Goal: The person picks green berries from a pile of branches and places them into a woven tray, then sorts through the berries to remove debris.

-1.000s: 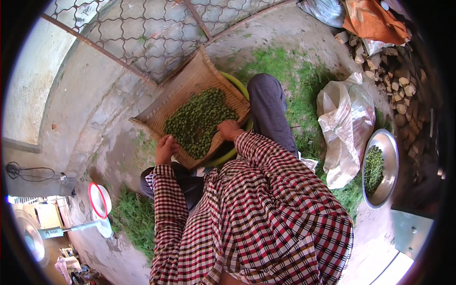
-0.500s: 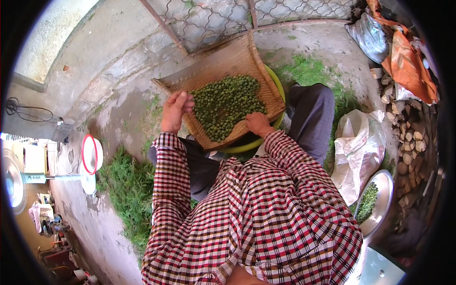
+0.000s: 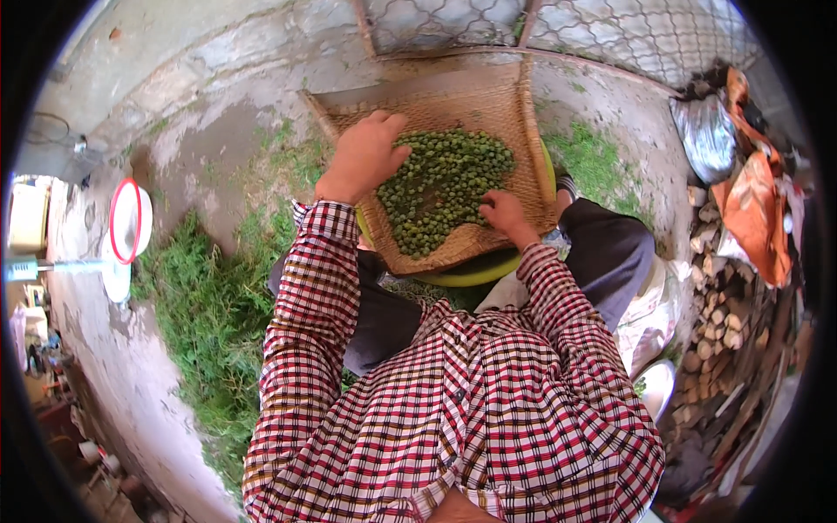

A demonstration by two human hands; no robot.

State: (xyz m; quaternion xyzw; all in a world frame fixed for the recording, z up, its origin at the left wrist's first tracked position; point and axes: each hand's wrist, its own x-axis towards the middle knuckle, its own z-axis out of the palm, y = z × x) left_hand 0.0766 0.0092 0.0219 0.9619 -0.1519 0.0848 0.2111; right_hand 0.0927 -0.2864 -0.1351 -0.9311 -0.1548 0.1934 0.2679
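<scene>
A woven tray (image 3: 453, 87) with raised sides holds a heap of small round green berries (image 3: 453, 170). Beneath it shows the rim of a yellow-green basin (image 3: 475, 273). Over the tray's left part is my left hand (image 3: 364, 155), back upward, fingers bent, a gap between them and the thumb. I see nothing held in it; its palm is hidden. At the right edge of the heap my right hand (image 3: 508, 215) has its fingers drawn together among the berries. What lies between its fingertips is too small to make out.
Cut green sprigs (image 3: 209, 340) lie on the ground at left, beside a red-rimmed white basin (image 3: 135, 222). Rightward are a whitish sack (image 3: 649, 327), a metal bowl (image 3: 660, 383) and stacked firewood (image 3: 719, 327). A wire-mesh panel (image 3: 445, 22) stands beyond the tray.
My left hand has turned from palm-inward to back-up and come over the tray's left part. My right hand has shifted from the tray's near edge to the berries. The whole view has swung.
</scene>
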